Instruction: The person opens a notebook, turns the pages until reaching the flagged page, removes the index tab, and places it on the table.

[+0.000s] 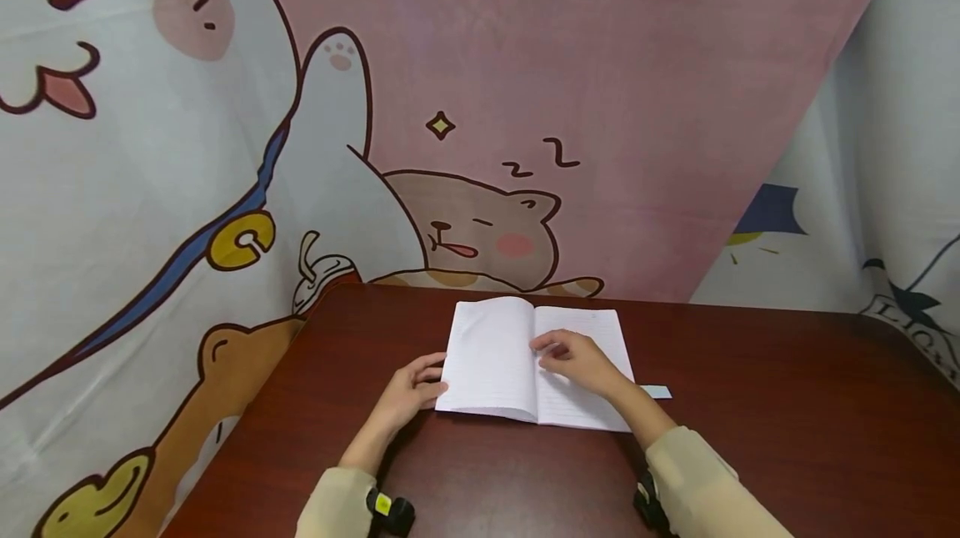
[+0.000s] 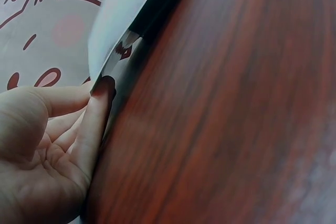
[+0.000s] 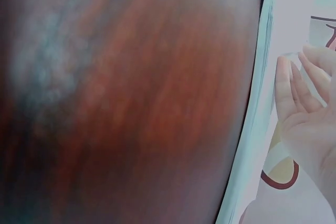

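Note:
An open notebook [image 1: 491,359] with white lined pages lies on the dark red-brown table. At its left edge, my left hand [image 1: 408,392] pinches the cover and pages, thumb above and fingers beneath. The left wrist view shows that edge [image 2: 113,30] raised off the wood between thumb and fingers of the left hand [image 2: 47,145]. My right hand [image 1: 581,361] is over the right-hand page near the centre fold, its fingers loosely bent and fingertips apart. In the right wrist view, the right hand [image 3: 310,98] is beyond the notebook's page edges [image 3: 257,93]; contact with the paper is unclear.
A pale blue-white slip [image 1: 657,392] sticks out from the notebook's right side. The polished table [image 1: 787,429] extends to both sides. Behind it hangs a pink and white cloth [image 1: 637,104] with cartoon animals. Dark devices [image 1: 392,513] are strapped at both wrists.

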